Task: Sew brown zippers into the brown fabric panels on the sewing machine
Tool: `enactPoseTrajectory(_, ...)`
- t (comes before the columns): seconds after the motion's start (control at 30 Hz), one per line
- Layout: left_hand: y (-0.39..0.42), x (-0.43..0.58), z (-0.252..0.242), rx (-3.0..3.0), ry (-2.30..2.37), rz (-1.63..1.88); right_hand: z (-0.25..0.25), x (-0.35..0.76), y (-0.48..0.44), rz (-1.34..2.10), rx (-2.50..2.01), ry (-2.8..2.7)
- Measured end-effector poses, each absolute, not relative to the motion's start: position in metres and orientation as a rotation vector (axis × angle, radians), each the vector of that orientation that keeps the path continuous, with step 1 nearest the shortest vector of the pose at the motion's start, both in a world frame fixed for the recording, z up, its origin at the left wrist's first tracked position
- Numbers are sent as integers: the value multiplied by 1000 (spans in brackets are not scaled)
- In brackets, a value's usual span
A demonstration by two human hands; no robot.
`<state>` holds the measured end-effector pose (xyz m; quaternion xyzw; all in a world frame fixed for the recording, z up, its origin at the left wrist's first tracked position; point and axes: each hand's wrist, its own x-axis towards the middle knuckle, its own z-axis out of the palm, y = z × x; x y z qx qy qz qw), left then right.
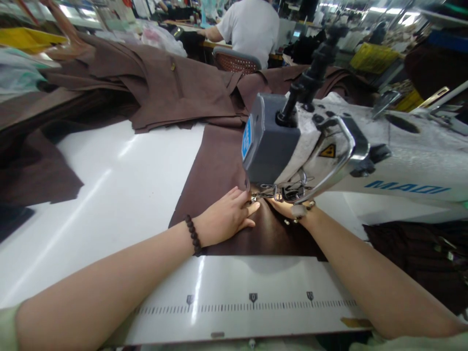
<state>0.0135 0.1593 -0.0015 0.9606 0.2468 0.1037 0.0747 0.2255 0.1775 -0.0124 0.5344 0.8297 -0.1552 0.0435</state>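
A dark brown fabric piece lies under the head of a sewing machine, around its lit needle area. My left hand rests flat on the fabric just left of the presser foot, its fingers stretched out and the thumb apart. On the other side of the foot, my right hand touches the same fabric. The machine head and its metal guard hide most of that hand's fingers, so their grip does not show.
Brown fabric pieces are heaped along the table's far side, with more at the left. Dark folded cloth sits at the right. A ruler scale runs along the white table's front edge. Beyond, a person in a white shirt sits working.
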Motion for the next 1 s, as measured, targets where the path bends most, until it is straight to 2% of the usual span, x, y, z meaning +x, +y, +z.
enactPoseTrajectory(0.53,170,5,3,2861,593,357,7,213,173,-439,1769,2467)
enactPoseTrajectory(0.67,199,-12,12,2936,459,175,31,204,133,-248,1887,2346)
enactPoseTrajectory(0.73,214,-20,18,2970,521,118,40,195,99,-93,1937,2244)
enactPoseTrajectory(0.8,218,-24,25,2977,660,110,41,188,68,-77,1908,2242)
enactPoseTrajectory(1.0,148,-6,33,2891,771,173,49,243,37,-273,2024,2704)
